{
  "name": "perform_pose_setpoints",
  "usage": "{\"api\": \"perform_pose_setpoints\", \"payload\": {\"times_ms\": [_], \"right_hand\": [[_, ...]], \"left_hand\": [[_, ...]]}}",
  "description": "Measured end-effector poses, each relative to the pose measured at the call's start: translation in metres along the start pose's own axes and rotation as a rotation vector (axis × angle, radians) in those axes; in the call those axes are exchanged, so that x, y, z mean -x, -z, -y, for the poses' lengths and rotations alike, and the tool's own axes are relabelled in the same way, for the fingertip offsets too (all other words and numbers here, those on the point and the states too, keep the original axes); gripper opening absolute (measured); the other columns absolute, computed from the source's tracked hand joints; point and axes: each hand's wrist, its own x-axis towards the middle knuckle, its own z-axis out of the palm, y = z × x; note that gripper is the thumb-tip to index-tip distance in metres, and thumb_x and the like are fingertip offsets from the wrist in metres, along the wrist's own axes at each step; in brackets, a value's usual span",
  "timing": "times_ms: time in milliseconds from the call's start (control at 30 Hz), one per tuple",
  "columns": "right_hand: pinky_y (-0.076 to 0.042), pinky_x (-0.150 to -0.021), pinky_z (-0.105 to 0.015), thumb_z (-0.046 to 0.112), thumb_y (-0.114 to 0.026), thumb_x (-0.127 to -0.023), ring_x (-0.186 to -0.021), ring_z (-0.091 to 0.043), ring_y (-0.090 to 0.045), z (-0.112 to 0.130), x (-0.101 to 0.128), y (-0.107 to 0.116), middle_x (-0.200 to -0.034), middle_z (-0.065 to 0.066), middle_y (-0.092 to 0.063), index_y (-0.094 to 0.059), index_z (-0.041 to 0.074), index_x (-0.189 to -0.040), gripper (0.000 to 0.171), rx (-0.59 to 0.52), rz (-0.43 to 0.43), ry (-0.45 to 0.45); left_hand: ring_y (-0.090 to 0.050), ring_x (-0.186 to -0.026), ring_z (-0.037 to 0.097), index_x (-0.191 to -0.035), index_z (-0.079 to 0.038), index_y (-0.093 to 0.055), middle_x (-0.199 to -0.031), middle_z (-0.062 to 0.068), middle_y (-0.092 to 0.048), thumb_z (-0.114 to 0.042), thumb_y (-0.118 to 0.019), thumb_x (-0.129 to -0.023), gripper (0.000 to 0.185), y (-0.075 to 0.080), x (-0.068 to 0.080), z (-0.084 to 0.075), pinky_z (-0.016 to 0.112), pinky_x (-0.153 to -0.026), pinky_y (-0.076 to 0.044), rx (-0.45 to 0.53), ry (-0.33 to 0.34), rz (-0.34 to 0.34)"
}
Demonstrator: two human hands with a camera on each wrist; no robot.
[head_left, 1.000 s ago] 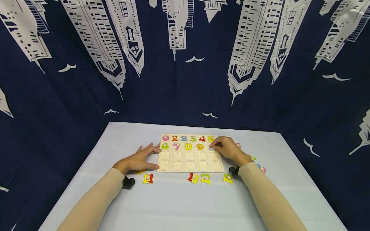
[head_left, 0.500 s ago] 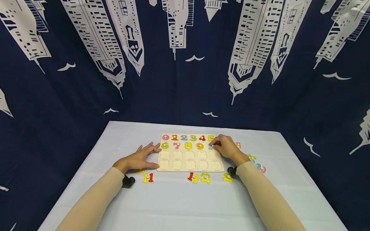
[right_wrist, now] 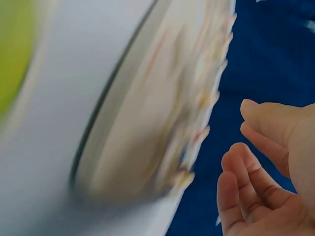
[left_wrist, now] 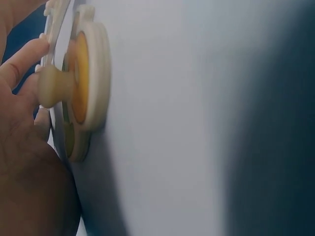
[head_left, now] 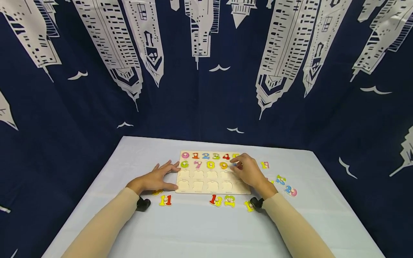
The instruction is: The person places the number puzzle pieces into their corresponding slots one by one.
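Note:
A wooden number puzzle board [head_left: 187, 185] lies on the white table, its top two rows filled with coloured numbers and its lower slots empty. My left hand [head_left: 157, 177] lies flat on the table, fingers straight, thumb against the board's near left corner. An orange piece [left_wrist: 81, 78] with a knob sits under that wrist. My right hand [head_left: 247, 171] hovers over the board's right side, fingertips beside the blue and red piece [head_left: 236, 165] at the end of the second row. In the right wrist view its fingers [right_wrist: 246, 187] are loosely curled and hold nothing.
Loose number pieces lie round the board: an 11 [head_left: 165, 200], a 13 [head_left: 216, 200], a green and yellow piece [head_left: 229, 201], a yellow one [head_left: 248, 206], and others to the right [head_left: 265, 165] [head_left: 280, 180] [head_left: 291, 191]. A dark blue printed curtain [head_left: 206, 71] hangs behind the table.
My right hand has let go of the piece at the end of the second row and slid left and toward me, uncovering a yellow piece right of the board. The left hand stayed put.

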Motion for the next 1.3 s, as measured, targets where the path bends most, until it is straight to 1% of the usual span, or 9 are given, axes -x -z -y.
{"api": "perform_pose_setpoints", "payload": {"times_ms": [133,300,400,533,633,800,933,1100,1300], "right_hand": [[-0.066,-0.093,-0.044,0.01,-0.09,-0.102,-0.106,-0.032,-0.078,0.039,0.011,-0.004,-0.124,-0.015,-0.081,-0.086,0.003,-0.126,0.025,-0.009,0.025,0.094],[-0.068,-0.093,-0.038,0.013,-0.088,-0.105,-0.108,-0.032,-0.08,0.083,0.018,-0.01,-0.123,-0.011,-0.083,-0.086,0.004,-0.127,0.024,-0.012,0.147,0.238],[-0.069,-0.093,-0.035,0.014,-0.086,-0.107,-0.109,-0.031,-0.081,0.102,0.017,-0.014,-0.123,-0.011,-0.083,-0.085,0.004,-0.128,0.023,-0.024,0.229,0.306],[-0.069,-0.096,-0.035,0.014,-0.085,-0.108,-0.111,-0.028,-0.081,0.12,0.012,-0.023,-0.125,-0.008,-0.084,-0.085,0.005,-0.129,0.023,-0.043,0.3,0.339],[-0.069,-0.098,-0.029,0.015,-0.085,-0.109,-0.112,-0.024,-0.081,0.134,0.009,-0.035,-0.126,-0.005,-0.084,-0.086,0.007,-0.131,0.024,-0.044,0.343,0.373],[-0.063,-0.097,-0.014,0.019,-0.084,-0.11,-0.11,-0.016,-0.081,0.159,0.009,-0.063,-0.126,-0.005,-0.084,-0.087,0.009,-0.134,0.026,-0.046,0.432,0.465],[-0.057,-0.095,-0.008,0.019,-0.084,-0.11,-0.103,-0.007,-0.076,0.172,0.009,-0.086,-0.129,-0.002,-0.085,-0.086,0.011,-0.136,0.027,-0.005,0.465,0.523],[-0.054,-0.1,-0.01,0.025,-0.085,-0.11,-0.104,-0.003,-0.069,0.179,0.008,-0.106,-0.135,0.001,-0.083,-0.084,0.012,-0.141,0.034,0.03,0.481,0.523],[-0.051,-0.09,-0.009,0.021,-0.087,-0.108,-0.097,-0.002,-0.064,0.18,0.008,-0.112,-0.112,0.005,-0.08,-0.089,0.017,-0.121,0.014,0.003,0.453,0.491]], "left_hand": [[0.0,-0.187,0.036,-0.164,-0.031,-0.062,-0.198,-0.007,-0.021,-0.052,-0.094,-0.096,0.078,0.001,0.001,0.0,0.072,-0.148,0.013,-0.012,0.009,0.009],[0.001,-0.187,0.039,-0.164,-0.029,-0.062,-0.198,-0.004,-0.02,-0.051,-0.094,-0.097,0.078,0.002,0.001,0.0,0.073,-0.147,0.013,-0.014,0.003,0.018],[0.001,-0.187,0.039,-0.165,-0.028,-0.062,-0.198,-0.003,-0.02,-0.051,-0.093,-0.098,0.077,0.002,-0.002,0.001,0.073,-0.147,0.014,-0.016,-0.01,0.018],[0.0,-0.187,0.04,-0.165,-0.027,-0.062,-0.198,-0.002,-0.021,-0.05,-0.093,-0.098,0.077,0.002,-0.004,0.0,0.074,-0.147,0.014,-0.011,-0.025,0.015],[0.002,-0.186,0.041,-0.165,-0.026,-0.062,-0.198,-0.001,-0.021,-0.049,-0.094,-0.098,0.077,0.002,-0.003,0.0,0.075,-0.146,0.015,-0.006,-0.03,0.018],[0.003,-0.186,0.043,-0.164,-0.027,-0.062,-0.198,0.0,-0.02,-0.049,-0.092,-0.099,0.075,0.002,-0.003,0.001,0.077,-0.145,0.015,-0.015,-0.049,0.024],[0.002,-0.186,0.044,-0.162,-0.025,-0.063,-0.197,0.002,-0.022,-0.047,-0.091,-0.1,0.071,0.003,-0.002,0.002,0.079,-0.144,0.015,-0.009,-0.07,0.022],[0.002,-0.186,0.044,-0.162,-0.022,-0.064,-0.197,0.002,-0.023,-0.043,-0.09,-0.102,0.069,0.002,0.0,0.001,0.078,-0.144,0.016,0.001,-0.073,0.021],[0.002,-0.186,0.045,-0.163,-0.02,-0.062,-0.197,0.005,-0.023,-0.039,-0.087,-0.105,0.065,0.002,0.0,0.002,0.08,-0.143,0.016,-0.004,-0.099,0.02]]}}
